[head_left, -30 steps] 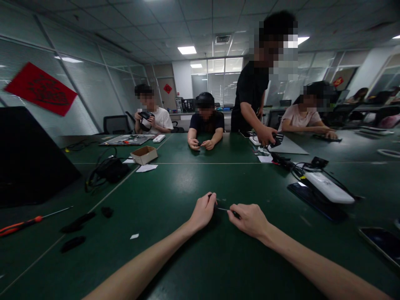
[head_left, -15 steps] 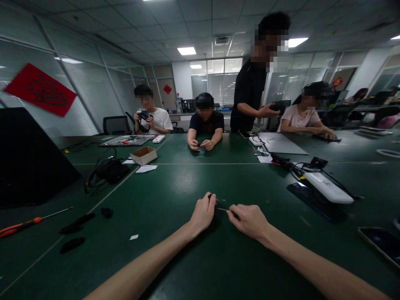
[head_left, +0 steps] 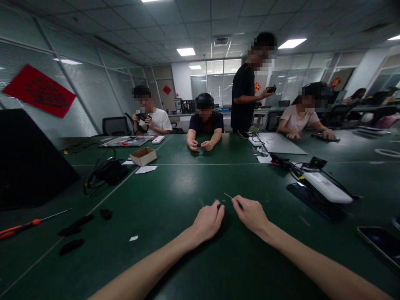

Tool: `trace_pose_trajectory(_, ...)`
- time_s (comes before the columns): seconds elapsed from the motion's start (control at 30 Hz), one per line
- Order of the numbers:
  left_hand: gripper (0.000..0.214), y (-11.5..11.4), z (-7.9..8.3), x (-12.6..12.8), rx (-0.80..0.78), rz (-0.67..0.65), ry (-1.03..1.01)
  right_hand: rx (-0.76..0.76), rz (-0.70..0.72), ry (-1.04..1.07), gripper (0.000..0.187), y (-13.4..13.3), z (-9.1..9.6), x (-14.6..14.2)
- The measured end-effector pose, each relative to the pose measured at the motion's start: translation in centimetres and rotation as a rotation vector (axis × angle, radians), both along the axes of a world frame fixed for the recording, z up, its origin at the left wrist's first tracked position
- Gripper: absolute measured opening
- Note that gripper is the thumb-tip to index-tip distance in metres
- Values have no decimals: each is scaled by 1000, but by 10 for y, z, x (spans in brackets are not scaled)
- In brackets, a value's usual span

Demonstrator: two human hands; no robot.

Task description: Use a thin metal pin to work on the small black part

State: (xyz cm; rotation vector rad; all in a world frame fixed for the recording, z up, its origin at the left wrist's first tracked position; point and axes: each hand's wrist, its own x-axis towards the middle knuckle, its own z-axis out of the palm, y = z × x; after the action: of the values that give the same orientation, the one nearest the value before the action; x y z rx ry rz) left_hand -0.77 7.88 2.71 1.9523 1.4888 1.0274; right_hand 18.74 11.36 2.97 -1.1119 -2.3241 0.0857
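The reference item is the open cardboard box [head_left: 144, 160] on the green table [head_left: 175, 254]. Well left of the box and nearer the wearer lies an orange-and-black screwdriver [head_left: 36, 221]; to its right, nearer than the box, lie dark pieces [head_left: 71, 246]. A black cable bundle [head_left: 109, 171] rests just left of the box. A white scrap [head_left: 133, 238] lies directly nearer than the box. Right of the box and nearer, the left hand [head_left: 208, 218] has its fingers curled around a small dark part [head_left: 219, 206], mostly concealed. Farther right of the box, the right hand [head_left: 250, 214] pinches a thin-shafted tool [head_left: 228, 196]; its shaft points back toward the box side, its tip apart from the dark part. Farthest right of the box, a white device [head_left: 327, 187] lies beside a dark flat device [head_left: 303, 196].
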Motion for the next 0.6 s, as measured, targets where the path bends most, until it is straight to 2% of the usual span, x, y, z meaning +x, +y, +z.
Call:
trace_pose_trajectory(0.17, 48, 8, 2, -7, -16, 132, -170, -72, 22, 69, 35, 2, 0, 0)
trace_pose_trajectory(0.4, 45, 9, 1, -9, -58, 93, -244, -117, 80, 91, 33, 0, -2, 1)
trace_pose_trajectory(0.6, 39, 10, 1, -8, -47, 89, -180, -123, 84, 93, 32, -3, 3, 1)
